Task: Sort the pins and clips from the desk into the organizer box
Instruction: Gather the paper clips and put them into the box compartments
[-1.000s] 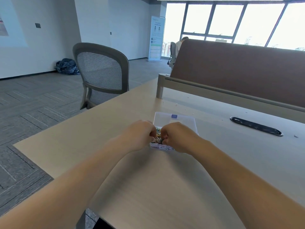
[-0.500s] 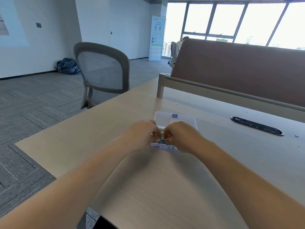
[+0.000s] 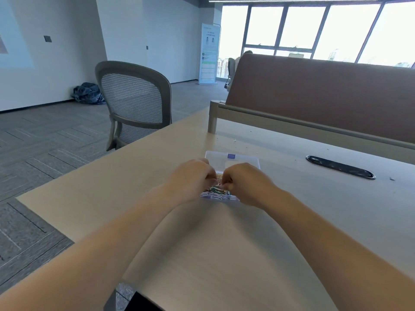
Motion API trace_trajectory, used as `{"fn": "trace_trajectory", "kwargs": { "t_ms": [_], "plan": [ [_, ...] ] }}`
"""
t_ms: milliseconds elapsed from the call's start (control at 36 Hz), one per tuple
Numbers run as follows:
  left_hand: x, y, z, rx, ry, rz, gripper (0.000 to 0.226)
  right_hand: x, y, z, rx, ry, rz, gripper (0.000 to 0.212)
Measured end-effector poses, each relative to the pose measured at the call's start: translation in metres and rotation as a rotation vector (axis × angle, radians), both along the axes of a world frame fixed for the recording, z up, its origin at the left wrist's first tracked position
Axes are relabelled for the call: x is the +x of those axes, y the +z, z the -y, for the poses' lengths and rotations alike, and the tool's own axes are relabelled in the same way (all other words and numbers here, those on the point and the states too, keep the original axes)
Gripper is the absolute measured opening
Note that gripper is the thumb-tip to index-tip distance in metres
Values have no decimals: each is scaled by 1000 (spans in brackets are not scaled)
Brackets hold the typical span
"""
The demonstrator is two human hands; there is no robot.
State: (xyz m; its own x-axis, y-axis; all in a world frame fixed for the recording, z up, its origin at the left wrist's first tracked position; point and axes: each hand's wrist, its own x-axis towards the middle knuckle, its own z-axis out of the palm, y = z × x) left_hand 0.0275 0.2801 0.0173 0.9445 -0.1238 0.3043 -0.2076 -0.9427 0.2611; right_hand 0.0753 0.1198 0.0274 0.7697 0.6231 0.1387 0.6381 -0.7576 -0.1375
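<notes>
A clear plastic organizer box (image 3: 219, 198) lies on the desk, its open lid (image 3: 233, 159) with a purple tag lying flat behind it. Coloured paper clips (image 3: 215, 191) fill the near compartment. My left hand (image 3: 190, 178) and my right hand (image 3: 247, 182) hover over the box with fingers curled. Their fingertips meet above the clips and pinch something small between them, seemingly a clip. The hands hide most of the box's inside.
The pale wooden desk (image 3: 202, 254) ends at its left edge near a grey mesh chair (image 3: 134, 104). A brown divider panel (image 3: 314, 93) runs along the back. A black cable slot (image 3: 340, 169) lies at the right.
My two hands have drawn slightly closer together over the box, narrowing the gap between the fingertips. The box has stayed in place.
</notes>
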Motion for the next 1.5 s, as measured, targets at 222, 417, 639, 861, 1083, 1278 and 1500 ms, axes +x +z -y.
{"fn": "trace_trajectory", "kwargs": {
  "t_ms": [222,417,639,861,1083,1278,1500],
  "plan": [
    [-14,21,56,2,-45,23,26,-19,16,49,46,-73,-4,15],
    [-25,27,130,-6,-117,-42,29,-46,25,127,20,-217,-38,19],
    [-36,20,218,16,-277,-140,26,-83,25,230,-22,-378,-111,14],
    [-34,0,266,138,-285,-278,38,-108,12,289,-86,-514,-232,32],
    [-33,-18,285,171,-217,-266,20,-115,-5,305,-241,-608,-300,10],
    [-34,-18,291,170,-178,-273,19,-113,-12,312,-322,-589,-226,16],
    [-37,-21,295,30,-190,-272,10,-113,-19,316,-210,-639,-272,34]
  ]
}}
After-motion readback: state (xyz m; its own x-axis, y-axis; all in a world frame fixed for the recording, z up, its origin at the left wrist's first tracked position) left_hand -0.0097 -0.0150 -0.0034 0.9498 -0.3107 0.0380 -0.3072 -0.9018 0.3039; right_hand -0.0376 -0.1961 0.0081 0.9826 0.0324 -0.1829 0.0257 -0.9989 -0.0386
